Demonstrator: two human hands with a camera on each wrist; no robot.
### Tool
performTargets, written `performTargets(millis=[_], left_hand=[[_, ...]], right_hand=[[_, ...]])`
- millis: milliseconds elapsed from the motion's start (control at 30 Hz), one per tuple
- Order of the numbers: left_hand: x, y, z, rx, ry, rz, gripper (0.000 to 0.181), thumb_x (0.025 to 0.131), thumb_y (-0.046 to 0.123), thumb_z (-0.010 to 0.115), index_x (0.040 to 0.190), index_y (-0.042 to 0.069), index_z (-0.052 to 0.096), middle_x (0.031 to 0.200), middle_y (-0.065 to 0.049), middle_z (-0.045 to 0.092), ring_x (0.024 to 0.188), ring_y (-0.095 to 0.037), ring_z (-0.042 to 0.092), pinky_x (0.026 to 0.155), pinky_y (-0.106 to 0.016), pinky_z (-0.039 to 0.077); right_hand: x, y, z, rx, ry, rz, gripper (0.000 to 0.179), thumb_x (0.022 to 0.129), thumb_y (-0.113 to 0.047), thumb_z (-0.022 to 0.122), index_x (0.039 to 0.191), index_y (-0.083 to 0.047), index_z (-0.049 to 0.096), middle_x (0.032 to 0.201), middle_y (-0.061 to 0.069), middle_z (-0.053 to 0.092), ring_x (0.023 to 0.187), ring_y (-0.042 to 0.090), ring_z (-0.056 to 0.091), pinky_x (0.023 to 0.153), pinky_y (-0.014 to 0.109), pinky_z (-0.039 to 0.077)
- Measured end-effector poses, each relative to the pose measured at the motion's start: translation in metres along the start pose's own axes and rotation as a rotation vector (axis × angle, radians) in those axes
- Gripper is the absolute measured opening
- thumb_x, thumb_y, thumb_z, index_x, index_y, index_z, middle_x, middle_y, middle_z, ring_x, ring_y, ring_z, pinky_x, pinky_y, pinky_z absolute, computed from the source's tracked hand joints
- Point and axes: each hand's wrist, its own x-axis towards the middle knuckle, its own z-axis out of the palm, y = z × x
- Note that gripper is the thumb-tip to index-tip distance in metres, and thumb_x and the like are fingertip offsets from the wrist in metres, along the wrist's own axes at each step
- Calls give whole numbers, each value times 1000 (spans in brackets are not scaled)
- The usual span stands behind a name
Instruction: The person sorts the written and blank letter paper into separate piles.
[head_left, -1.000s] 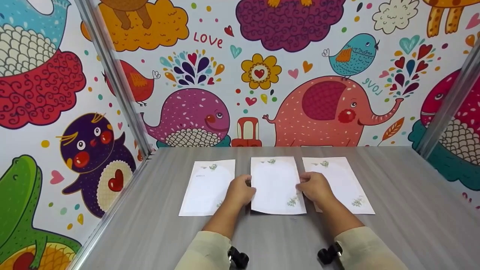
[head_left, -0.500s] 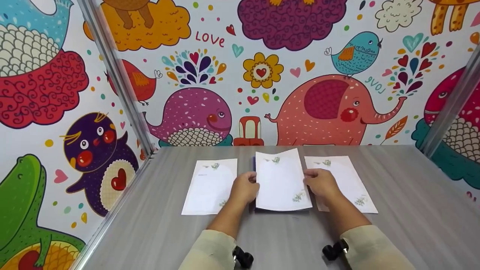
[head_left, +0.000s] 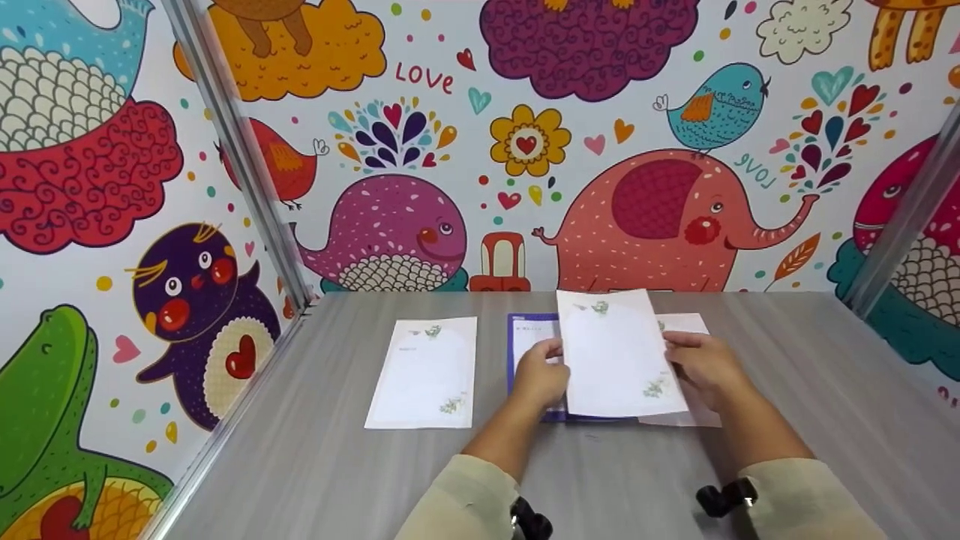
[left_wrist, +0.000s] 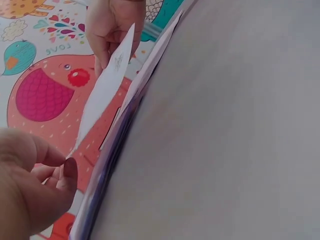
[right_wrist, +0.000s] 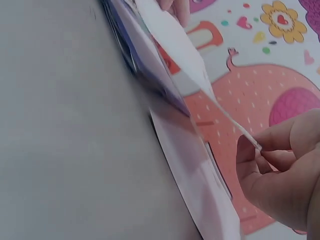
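Both hands hold one sheet of white paper (head_left: 619, 356) with printed green sprigs, raised above the table. My left hand (head_left: 541, 375) pinches its left edge between thumb and fingers, which shows close up in the left wrist view. At the right edge, my right hand (head_left: 709, 367) pinches the sheet in the same way, and the right wrist view shows thumb and fingertip meeting on it. Beneath the lifted sheet lies a blue-edged folder (head_left: 523, 337) with a white page on top, partly covered. Another sprig-printed sheet (head_left: 701, 412) lies to the right, mostly hidden by the held one.
A third sprig-printed sheet (head_left: 424, 375) with a small line of writing lies on the left of the grey table (head_left: 315, 465). A wall with cartoon animals (head_left: 645, 217) stands along the table's back edge, and metal posts (head_left: 240, 150) frame the sides.
The sheet has risen from the blue-edged folder and moved to the right, carried by both hands. The folder's left part and its top page now show; the right-hand sheet is more covered.
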Motion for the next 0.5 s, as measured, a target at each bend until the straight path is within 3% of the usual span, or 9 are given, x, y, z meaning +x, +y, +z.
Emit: performTargets(millis=[267, 500], left_hand=[[-1, 7, 36, -138, 4, -40, 55, 77, -12, 59, 129, -2, 72, 119, -11, 79, 114, -25, 72, 89, -22, 54], [-8, 20, 64, -188, -12, -55, 47, 81, -10, 65, 127, 0, 73, 119, -9, 78, 113, -23, 72, 95, -26, 56]], right_hand=[[0, 10, -35, 11, 34, 37, 54, 111, -18, 52, 164, -10, 43, 162, 21, 45, 144, 37, 52, 124, 50, 46], [0, 19, -63, -43, 61, 61, 55, 112, -24, 52, 164, -10, 43, 167, 23, 41, 147, 40, 48, 123, 49, 46]])
